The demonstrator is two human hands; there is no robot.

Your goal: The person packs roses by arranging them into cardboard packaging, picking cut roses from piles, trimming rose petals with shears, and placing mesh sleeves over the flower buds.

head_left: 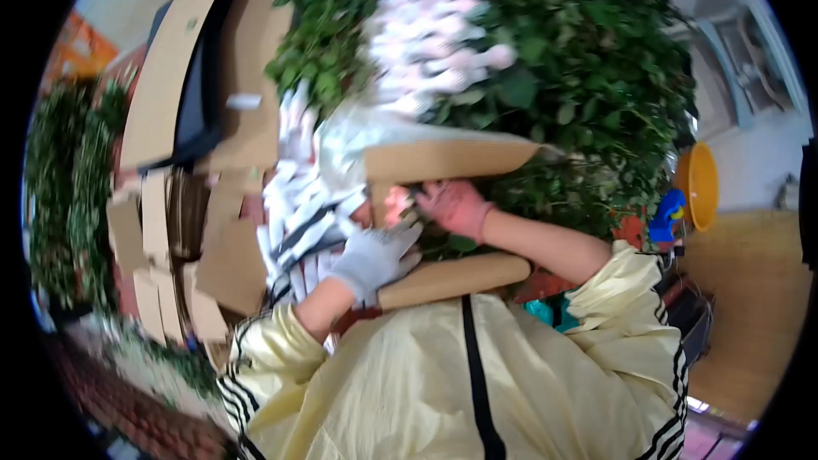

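Note:
My left hand, in a whitish glove, reaches in at the centre beside a small bunch of pink flower heads. My right hand, in a pink glove, has its fingers bent at the right side of the same bunch. Blur hides how firmly either hand grips. Brown corrugated cardboard with clear plastic lies just beyond my hands, and a rolled cardboard edge is close to my body. Strips of white wrapping lie left of my hands.
Many white-wrapped flower heads stretch away between heaps of green leaves. Cardboard pieces and a large open carton are on the left. A yellow basin and a blue object stand at the right.

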